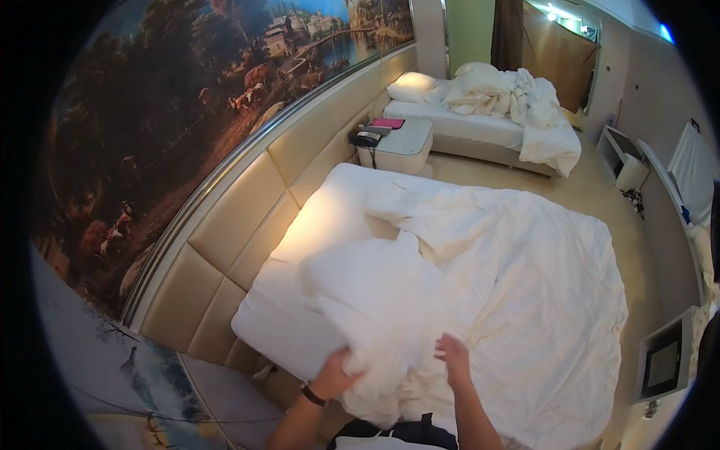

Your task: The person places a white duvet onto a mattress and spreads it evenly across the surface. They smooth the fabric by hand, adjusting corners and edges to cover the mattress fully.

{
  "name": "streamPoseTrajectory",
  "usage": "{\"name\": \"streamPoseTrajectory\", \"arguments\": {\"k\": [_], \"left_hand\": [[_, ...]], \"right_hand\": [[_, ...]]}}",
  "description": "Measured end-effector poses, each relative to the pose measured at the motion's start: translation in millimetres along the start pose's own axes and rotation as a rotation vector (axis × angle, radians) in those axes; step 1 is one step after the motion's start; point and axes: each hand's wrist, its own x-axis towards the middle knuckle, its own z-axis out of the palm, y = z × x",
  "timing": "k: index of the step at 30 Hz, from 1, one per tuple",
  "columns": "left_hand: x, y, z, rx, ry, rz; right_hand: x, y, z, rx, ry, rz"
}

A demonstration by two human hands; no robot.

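A white pillow (377,281) lies or hangs over the near bed, its lower end close to my body and partly blurred. My left hand (337,374), with a dark band on the wrist, is at the left side of that lower end; whether its fingers grip the fabric is unclear. To the right of the pillow, my right hand (451,357) has its fingers apart, with nothing seen in it. A rumpled white duvet (540,281) covers much of the bed. The white sheet-covered mattress (281,315) shows along the headboard side.
A padded beige headboard (236,225) runs along the left wall. Beyond the bed stands a nightstand (405,143) with a black telephone (365,136) and a pink folder-like item (388,122). Farther back, another bed (478,126) holds bunched white bedding. A low cabinet (664,360) stands at the right.
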Motion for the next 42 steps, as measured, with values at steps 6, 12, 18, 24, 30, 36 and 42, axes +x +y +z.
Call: {"name": "streamPoseTrajectory", "arguments": {"k": [6, 12, 18, 24, 30, 36, 42], "left_hand": [[-27.4, 19.4, 64.3, 0.097, -0.889, -0.061], [-50.5, -65.1, 18.3, -0.287, -0.649, -0.439], [-32.4, -118.8, -43.3, -0.825, 0.344, -0.434], [-4.6, -162.7, -115.5, -1.32, 0.507, -0.619], [-14.5, -212.4, -166.6, -0.764, 0.756, -0.377], [-19.7, -199.1, -171.2, -0.862, 0.208, -0.406], [-11.8, -204.4, -177.0, -0.882, 0.029, -0.4]], "right_hand": [[36.4, -21.0, 43.5, 0.317, -0.45, 0.341], [17.6, 47.7, 103.8, 0.271, -0.471, 0.444], [-10.3, 12.6, 201.4, 0.15, -0.455, 0.632], [-14.8, -1.5, 291.0, -0.516, -0.715, 0.456], [-39.3, 11.2, 357.4, -0.72, -0.141, -0.237], [-28.3, 47.3, 381.1, -0.256, -0.002, 0.126], [-26.4, 48.8, 353.7, 0.189, 0.037, 0.194]]}}
